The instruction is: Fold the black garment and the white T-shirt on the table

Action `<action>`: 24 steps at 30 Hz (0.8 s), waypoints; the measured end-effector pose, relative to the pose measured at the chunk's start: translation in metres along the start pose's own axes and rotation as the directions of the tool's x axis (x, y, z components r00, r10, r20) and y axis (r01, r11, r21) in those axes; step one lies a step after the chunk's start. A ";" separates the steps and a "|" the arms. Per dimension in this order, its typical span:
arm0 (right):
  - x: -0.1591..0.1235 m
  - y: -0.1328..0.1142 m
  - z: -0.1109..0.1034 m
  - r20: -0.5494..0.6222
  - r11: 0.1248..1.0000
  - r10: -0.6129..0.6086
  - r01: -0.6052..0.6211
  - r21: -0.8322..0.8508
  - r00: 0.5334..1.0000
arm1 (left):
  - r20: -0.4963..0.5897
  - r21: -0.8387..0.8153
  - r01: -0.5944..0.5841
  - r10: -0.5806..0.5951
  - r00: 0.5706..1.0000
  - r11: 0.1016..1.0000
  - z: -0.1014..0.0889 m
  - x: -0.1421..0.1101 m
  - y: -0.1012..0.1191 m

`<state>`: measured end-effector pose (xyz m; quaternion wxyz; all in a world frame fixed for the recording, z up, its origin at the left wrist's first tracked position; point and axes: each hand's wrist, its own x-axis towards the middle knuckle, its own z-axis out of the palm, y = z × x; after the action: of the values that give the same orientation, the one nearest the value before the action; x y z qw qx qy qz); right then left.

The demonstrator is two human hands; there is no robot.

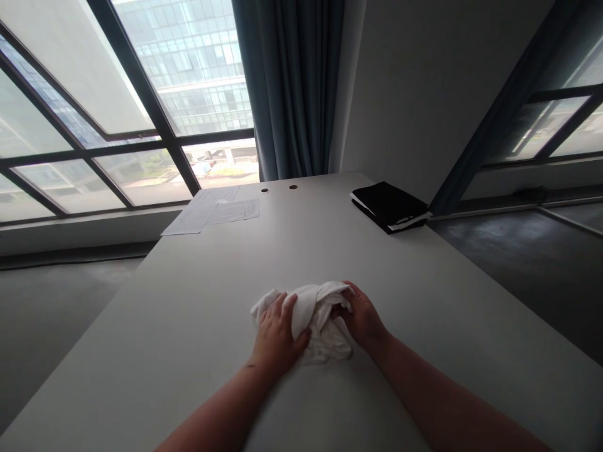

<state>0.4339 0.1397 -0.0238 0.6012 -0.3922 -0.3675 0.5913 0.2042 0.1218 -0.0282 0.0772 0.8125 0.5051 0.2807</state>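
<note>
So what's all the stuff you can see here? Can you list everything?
cloth: one, white, crumpled on the near middle of the table, between both hands
table: one, pale grey, long, running from the camera to the window
paper sheets: a few, white with print, at the far left end of the table
notebook: one, black with white pages, at the far right edge of the table
cable holes: two, dark, at the far end of the table
curtain: one, dark blue, beyond the table's far end
windows: two sides, dark frames, left and right
left hand: one, resting on the cloth's left side
right hand: one, gripping the cloth's right side
</note>
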 end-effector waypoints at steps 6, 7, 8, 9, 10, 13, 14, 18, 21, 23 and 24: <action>0.032 -0.009 -0.034 -0.281 0.966 0.011 0.062 0.250 0.960 | -0.018 0.072 0.184 -0.183 0.983 0.980 -0.007 0.024 -0.033; 0.036 -0.012 -0.041 -0.308 0.966 -0.014 0.092 0.242 0.951 | -0.030 0.092 0.209 -0.207 0.978 0.974 -0.012 0.027 -0.038; 0.039 -0.014 -0.046 -0.320 0.967 -0.043 0.120 0.223 0.946 | -0.045 0.113 0.230 -0.226 0.973 0.967 -0.016 0.030 -0.042; 0.041 -0.016 -0.051 -0.323 0.969 -0.074 0.144 0.200 0.944 | -0.062 0.133 0.245 -0.239 0.969 0.960 -0.020 0.032 -0.045; 0.043 -0.018 -0.055 -0.320 0.970 -0.100 0.164 0.178 0.942 | -0.078 0.151 0.255 -0.246 0.966 0.955 -0.023 0.033 -0.047; 0.047 -0.023 -0.066 -0.329 0.969 -0.140 0.198 0.149 0.934 | -0.110 0.164 0.274 -0.258 0.960 0.948 -0.027 0.032 -0.052; 0.049 -0.025 -0.070 -0.350 0.967 -0.142 0.205 0.149 0.926 | -0.112 0.139 0.281 -0.267 0.957 0.950 -0.026 0.032 -0.054; 0.062 -0.033 -0.090 -0.522 0.963 -0.110 0.220 0.154 0.846 | -0.038 -0.108 0.266 -0.272 0.962 0.958 -0.021 0.033 -0.064; 0.070 -0.037 -0.105 -0.640 0.974 -0.083 0.197 0.109 0.764 | 0.053 -0.260 0.159 -0.151 0.987 0.952 -0.018 0.033 -0.063; 0.073 -0.036 -0.112 -0.672 0.982 -0.127 0.189 0.020 0.729 | 0.097 -0.285 0.085 -0.060 0.993 0.955 -0.018 0.030 -0.056; 0.073 -0.034 -0.115 -0.674 0.981 -0.165 0.192 -0.035 0.720 | 0.109 -0.280 0.062 -0.032 0.993 0.958 -0.019 0.028 -0.052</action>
<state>0.5549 0.2090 -0.0429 0.7544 -0.5309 -0.1502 0.3557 0.1633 0.1683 -0.0233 0.2254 0.7943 0.4741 0.3057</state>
